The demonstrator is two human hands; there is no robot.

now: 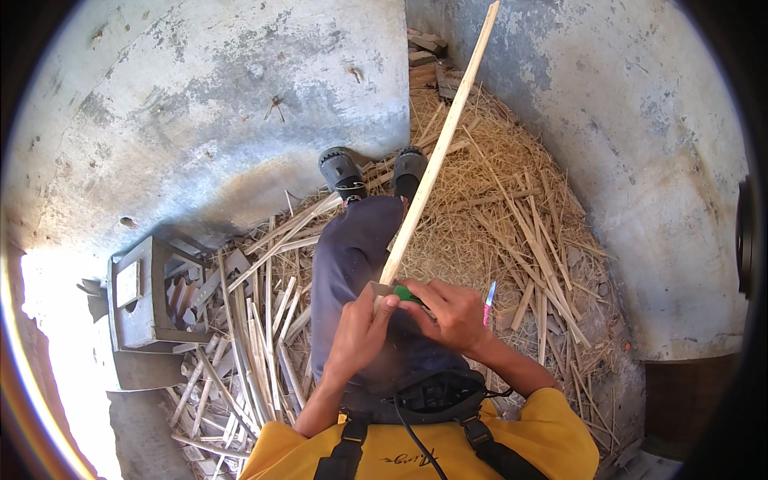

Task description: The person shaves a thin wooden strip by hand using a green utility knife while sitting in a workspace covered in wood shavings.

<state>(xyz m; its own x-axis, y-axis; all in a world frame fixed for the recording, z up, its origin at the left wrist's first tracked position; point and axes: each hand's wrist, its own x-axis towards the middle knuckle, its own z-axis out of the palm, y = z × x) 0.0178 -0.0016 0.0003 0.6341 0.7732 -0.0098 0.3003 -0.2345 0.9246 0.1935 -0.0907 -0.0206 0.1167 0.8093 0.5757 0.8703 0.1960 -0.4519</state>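
A long pale wooden strip (438, 156) slants from my hands up to the far wall, crossing in front of my right leg. My left hand (358, 332) is closed around its near end, where a small grey-brown flat piece (381, 290) shows at the fingertips. Close beside it, my right hand (452, 312) is closed on a small green object (408, 295). Most of that object is hidden by the fingers, so its kind cannot be made out. The two hands almost touch above my lap.
A knife (489, 302) with a pink handle stands or lies right of my right hand. Straw (472, 232) and loose wooden sticks (264, 344) cover the ground. A metal box-like frame (148, 296) sits at left. Weathered metal walls (240, 88) curve around me.
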